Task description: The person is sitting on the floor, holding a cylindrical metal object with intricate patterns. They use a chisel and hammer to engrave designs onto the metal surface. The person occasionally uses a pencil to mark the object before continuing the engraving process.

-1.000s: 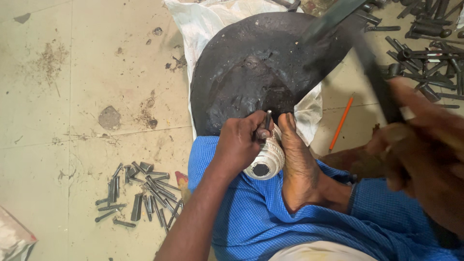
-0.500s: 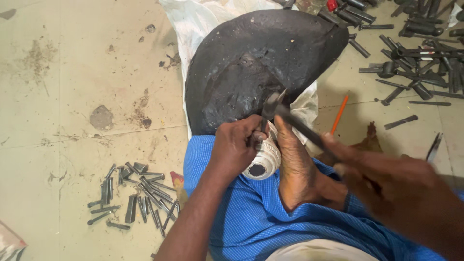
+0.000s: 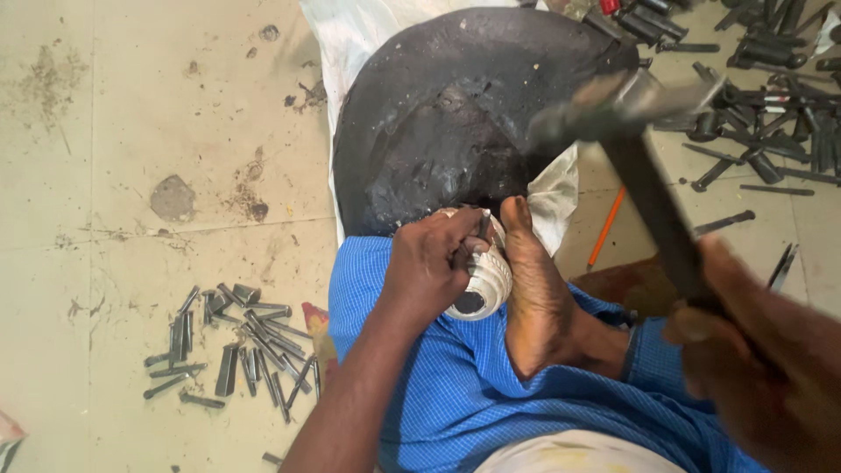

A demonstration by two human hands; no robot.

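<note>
My left hand (image 3: 429, 263) pinches a small dark metal rod (image 3: 481, 229) upright against the near edge of a big black dome-shaped iron block (image 3: 455, 114). Beside it a white ribbed spool-like piece (image 3: 484, 280) is wedged under my bare foot (image 3: 534, 280). My right hand (image 3: 771, 368) grips the handle of a hammer (image 3: 648, 175). The hammer head (image 3: 604, 101) is raised and blurred above the block's right side. Blue cloth (image 3: 455, 385) covers my legs.
A heap of short dark metal rods (image 3: 236, 342) lies on the tiled floor at the left. More rods and tools (image 3: 762, 96) are scattered at the upper right. An orange pencil-like stick (image 3: 606, 226) lies right of the block, on which white sacking (image 3: 350, 35) is spread underneath.
The hammer was raised, came down onto the rod beside my left hand, and now is lifted up again. My left hand has stayed in place.
</note>
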